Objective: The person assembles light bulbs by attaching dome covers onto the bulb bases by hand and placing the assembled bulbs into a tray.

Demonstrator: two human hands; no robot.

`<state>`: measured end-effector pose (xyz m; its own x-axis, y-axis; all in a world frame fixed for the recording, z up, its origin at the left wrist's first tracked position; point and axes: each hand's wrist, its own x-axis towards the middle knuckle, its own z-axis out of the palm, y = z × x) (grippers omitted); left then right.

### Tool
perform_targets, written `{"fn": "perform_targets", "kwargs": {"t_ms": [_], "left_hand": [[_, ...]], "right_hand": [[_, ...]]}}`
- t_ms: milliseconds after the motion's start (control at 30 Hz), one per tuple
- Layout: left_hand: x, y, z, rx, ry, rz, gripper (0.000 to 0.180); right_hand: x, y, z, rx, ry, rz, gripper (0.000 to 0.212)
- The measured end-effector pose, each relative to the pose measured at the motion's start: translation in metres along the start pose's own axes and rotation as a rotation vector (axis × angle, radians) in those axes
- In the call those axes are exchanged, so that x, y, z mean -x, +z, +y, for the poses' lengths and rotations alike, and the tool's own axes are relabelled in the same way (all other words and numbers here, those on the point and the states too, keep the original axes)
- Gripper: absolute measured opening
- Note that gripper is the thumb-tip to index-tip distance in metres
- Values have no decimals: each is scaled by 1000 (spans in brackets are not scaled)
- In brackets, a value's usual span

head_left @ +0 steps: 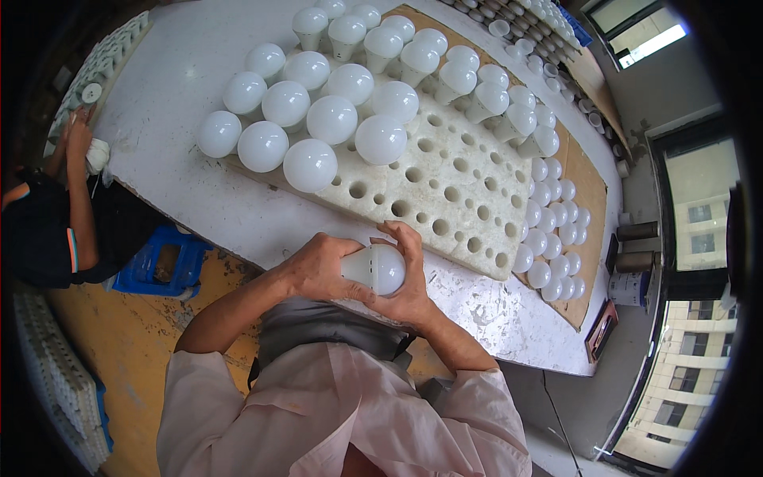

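Observation:
A white light bulb [373, 269] lies sideways between my hands, over the near edge of the table. My left hand [324, 269] is closed round its base end. My right hand [407, 274] wraps the rounded dome end, with the thumb below and fingers above. Just beyond them lies a cream foam board [433, 181] with rows of round holes. Several finished-looking white bulbs [310, 165] stand in the board's left part and along its far side. The holes nearest my hands hold nothing.
On the right, brown cardboard [584, 306] carries several white domes [548, 242]. Another person's hands [79, 131] work at the left beside a tray of white parts [95, 63]. A blue plastic stool [163, 262] stands on the floor there. Windows [703, 207] line the right wall.

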<state>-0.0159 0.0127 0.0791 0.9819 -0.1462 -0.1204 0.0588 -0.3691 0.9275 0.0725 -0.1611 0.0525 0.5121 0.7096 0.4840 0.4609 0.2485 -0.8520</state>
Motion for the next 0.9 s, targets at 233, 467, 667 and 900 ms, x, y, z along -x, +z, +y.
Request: {"fn": "perform_targets", "kwargs": {"t_ms": [233,467,667,900], "left_hand": [[3,12,-6,-493,323,516,73],[-9,17,-13,-360,287,583,71],[-8,2,-4,400,-87,175,69],[-7,1,-7,523,-113,59,71]], "right_hand": [[6,-16,-4,-323,273,-88,95],[1,-20,-5,-419,400,-71,87],[-4,-23,-7,-244,411,-88,87],[-6,-21,-4,-298,471,-20,81]]}}
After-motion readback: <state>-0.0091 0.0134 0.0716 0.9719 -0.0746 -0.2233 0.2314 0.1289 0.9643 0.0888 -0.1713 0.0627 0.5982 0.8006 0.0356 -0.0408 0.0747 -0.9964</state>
